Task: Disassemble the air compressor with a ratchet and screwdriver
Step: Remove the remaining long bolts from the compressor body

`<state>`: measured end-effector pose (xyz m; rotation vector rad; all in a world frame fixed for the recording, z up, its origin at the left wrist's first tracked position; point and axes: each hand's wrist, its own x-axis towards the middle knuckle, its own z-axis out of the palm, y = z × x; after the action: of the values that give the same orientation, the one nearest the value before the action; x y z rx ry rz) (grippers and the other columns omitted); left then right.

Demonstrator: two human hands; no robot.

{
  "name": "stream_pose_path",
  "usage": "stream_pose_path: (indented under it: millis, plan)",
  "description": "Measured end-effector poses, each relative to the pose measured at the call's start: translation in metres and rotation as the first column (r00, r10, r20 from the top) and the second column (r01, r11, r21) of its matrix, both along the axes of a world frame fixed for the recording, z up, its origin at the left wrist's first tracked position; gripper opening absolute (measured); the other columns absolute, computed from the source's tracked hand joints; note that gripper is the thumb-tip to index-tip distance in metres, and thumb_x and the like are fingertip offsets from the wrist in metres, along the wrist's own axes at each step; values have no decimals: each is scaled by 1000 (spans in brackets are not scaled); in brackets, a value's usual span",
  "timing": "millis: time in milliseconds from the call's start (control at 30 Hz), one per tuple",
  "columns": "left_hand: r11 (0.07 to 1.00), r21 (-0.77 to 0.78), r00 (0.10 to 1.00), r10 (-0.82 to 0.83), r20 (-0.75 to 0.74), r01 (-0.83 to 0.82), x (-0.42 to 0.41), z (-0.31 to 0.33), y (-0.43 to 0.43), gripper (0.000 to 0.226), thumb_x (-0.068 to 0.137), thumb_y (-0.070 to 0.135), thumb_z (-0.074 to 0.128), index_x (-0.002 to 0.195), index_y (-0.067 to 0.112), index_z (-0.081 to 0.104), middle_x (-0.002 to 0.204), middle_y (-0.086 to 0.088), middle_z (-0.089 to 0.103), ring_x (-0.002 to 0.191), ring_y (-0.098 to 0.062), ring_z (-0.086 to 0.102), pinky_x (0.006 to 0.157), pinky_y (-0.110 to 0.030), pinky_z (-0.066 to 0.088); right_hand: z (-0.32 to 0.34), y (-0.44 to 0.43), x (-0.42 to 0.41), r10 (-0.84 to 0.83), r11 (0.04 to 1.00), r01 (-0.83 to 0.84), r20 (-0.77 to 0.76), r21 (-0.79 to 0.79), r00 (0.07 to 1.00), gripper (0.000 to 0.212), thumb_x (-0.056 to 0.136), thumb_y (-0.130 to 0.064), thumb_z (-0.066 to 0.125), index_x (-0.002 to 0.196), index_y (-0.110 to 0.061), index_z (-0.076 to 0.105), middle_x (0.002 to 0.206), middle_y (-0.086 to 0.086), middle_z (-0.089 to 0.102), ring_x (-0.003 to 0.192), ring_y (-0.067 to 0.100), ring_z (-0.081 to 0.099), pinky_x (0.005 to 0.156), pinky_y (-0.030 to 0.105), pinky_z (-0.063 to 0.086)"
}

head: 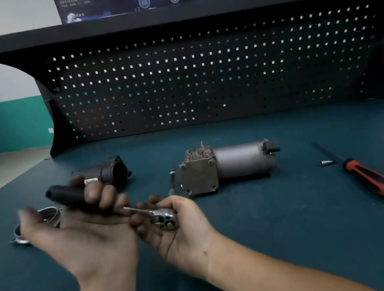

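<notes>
Over bench [276, 227] | ratchet [164, 219] handle within left fingers [92, 193] | head in right fingers [144, 207]

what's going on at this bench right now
A person holds a ratchet in both hands above the bench: the left hand grips its black handle, the right hand cups its head. The air compressor lies beyond, untouched. A black housing and a metal clamp lie to its left, a screwdriver and a small socket to its right.

Open mat [303, 241] front right, compressor [227, 164] and screwdriver [366, 174] beyond, pegboard [199, 75] behind
</notes>
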<state>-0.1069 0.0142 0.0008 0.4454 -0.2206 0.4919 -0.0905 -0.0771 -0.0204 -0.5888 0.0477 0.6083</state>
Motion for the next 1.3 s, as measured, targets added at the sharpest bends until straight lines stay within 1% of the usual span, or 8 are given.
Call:
stream_pose_path:
  millis: [100,200,333,467,633,933,1067,1300]
  plan:
    - [960,253,993,115,31,-119,-4,13,-3,37,78,50,37,57,20,44,39,11,29,32,-4,22,33,-16,20,2,3,15,18,960,9,92,-280,996,20,96,-29,39,86,-14,49,63,5,66,49,15,62,52,23,46]
    - [900,403,985,174,20,-167,-3,11,-2,40,88,45,34,58,18,40,37,11,26,30,-4,18,33,-14,14,8,2,41,-223,910,250,118,-331,968,19,99,-27,36,96,-12,49,68,4,63,55,14,60,54,23,44]
    - [896,418,988,157,18,-150,-5,0,-6,46,94,41,29,56,19,43,37,10,27,29,-3,19,33,-11,16,-2,9,55,-328,901,342,98,-268,940,18,98,-7,37,85,-6,49,54,3,62,36,10,57,38,17,44]
    - [895,428,991,130,10,-121,-4,-5,-10,42,83,44,36,51,20,46,36,9,28,28,-3,19,34,-9,17,-22,4,56,-361,876,404,200,-262,911,19,98,-10,37,85,-10,50,49,-1,64,40,9,58,45,20,44]
    - [873,470,991,123,44,-129,-2,-15,-14,52,95,35,25,49,23,47,36,11,29,29,-1,20,34,-8,21,-24,-5,60,-402,852,467,275,-237,873,20,97,-8,37,83,-10,50,51,-1,65,42,9,60,45,18,44]
    - [855,513,997,67,44,-80,0,-21,-19,43,78,53,52,47,23,49,37,10,32,31,-1,27,35,-9,24,-27,-7,63,-419,776,531,352,-341,837,21,96,-7,38,80,-10,51,61,6,60,40,8,57,48,19,42]
    - [869,486,995,94,28,-96,2,-20,-18,43,81,42,34,46,22,48,36,9,31,30,-2,25,34,-10,23,-26,-9,65,-408,782,521,352,-340,842,21,96,-7,38,80,-9,51,62,8,60,40,9,57,46,18,43]
    - [938,344,999,43,22,-48,2,-13,-23,47,84,57,37,55,23,52,43,10,35,35,-3,30,36,-13,29,-22,-17,68,-395,804,492,317,-334,862,20,95,-7,41,79,-6,54,48,1,63,40,10,60,40,14,43]
